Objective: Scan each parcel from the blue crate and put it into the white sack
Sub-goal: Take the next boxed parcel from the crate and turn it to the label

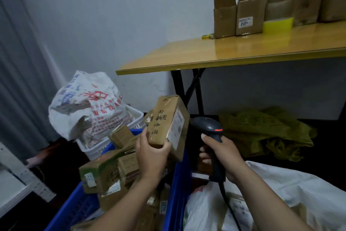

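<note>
My left hand [151,153] grips a brown cardboard parcel [164,122] by its lower end and holds it tilted above the blue crate [177,182]. Its white label side faces right, toward the scanner. My right hand [222,154] is closed around the handle of a dark barcode scanner [209,127], whose red light is lit, just right of the parcel. Several more brown parcels [104,170] fill the crate. The white sack [292,193] lies open at the lower right, with a parcel and a plastic bag partly visible inside.
A white basket [104,146] behind the crate holds a printed white bag [88,103]. A yellow folding table [234,50] carries opened cardboard boxes [243,13]. Olive-yellow sacks [262,133] lie under it. A grey curtain hangs left.
</note>
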